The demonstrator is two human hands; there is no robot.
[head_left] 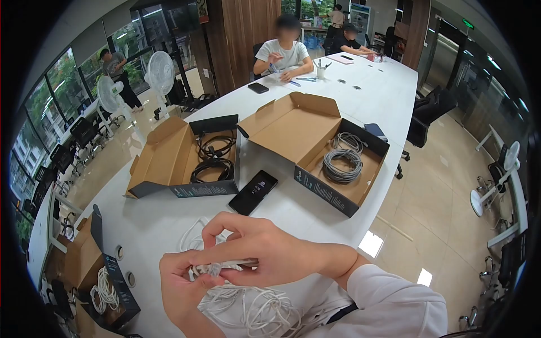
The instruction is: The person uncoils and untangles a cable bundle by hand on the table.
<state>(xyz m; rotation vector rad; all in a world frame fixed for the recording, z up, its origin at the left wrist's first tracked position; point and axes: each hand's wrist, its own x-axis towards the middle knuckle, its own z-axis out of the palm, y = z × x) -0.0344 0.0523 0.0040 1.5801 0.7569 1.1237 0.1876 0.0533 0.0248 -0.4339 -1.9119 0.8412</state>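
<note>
Both hands meet over the near part of the table. My left hand is closed round the end of a white cable, where a clear plug shows. From the right, my right hand reaches across with bent fingers closed on the same white cable. A loose tangle of white cable lies beneath and in front of the hands, partly hidden by them. More white loops show just behind the fingers. A black phone lies on the table beyond my hands.
Open boxes hold black cables, grey coiled cables and, at lower left, white cables. A dark small case is beside the right box. Across the white table sit two people. White fans stand at left.
</note>
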